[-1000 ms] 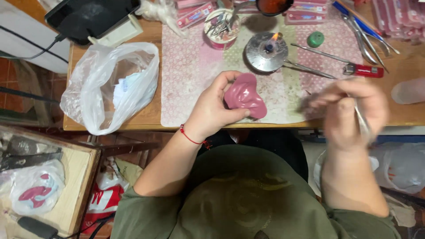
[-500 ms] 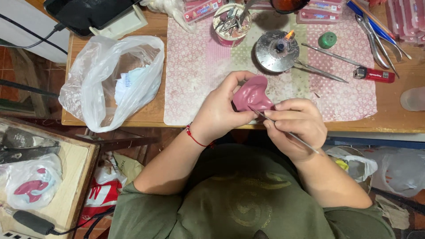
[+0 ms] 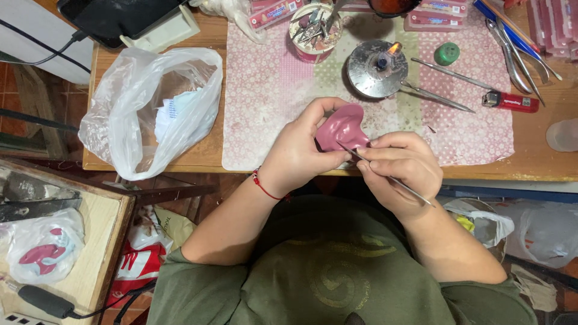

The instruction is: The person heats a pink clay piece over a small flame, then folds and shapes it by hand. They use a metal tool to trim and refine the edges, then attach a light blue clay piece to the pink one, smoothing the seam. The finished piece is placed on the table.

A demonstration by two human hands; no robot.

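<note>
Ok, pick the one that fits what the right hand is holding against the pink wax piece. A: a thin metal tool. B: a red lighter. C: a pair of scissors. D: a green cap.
A: the right hand pinches a thin metal tool whose tip rests on the pink wax piece held in the left hand; the red lighter and green cap lie on the table.

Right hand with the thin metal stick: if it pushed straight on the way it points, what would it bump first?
Probably the pink wax piece in the left hand; the right hand's tool tip already sits at it.
</note>
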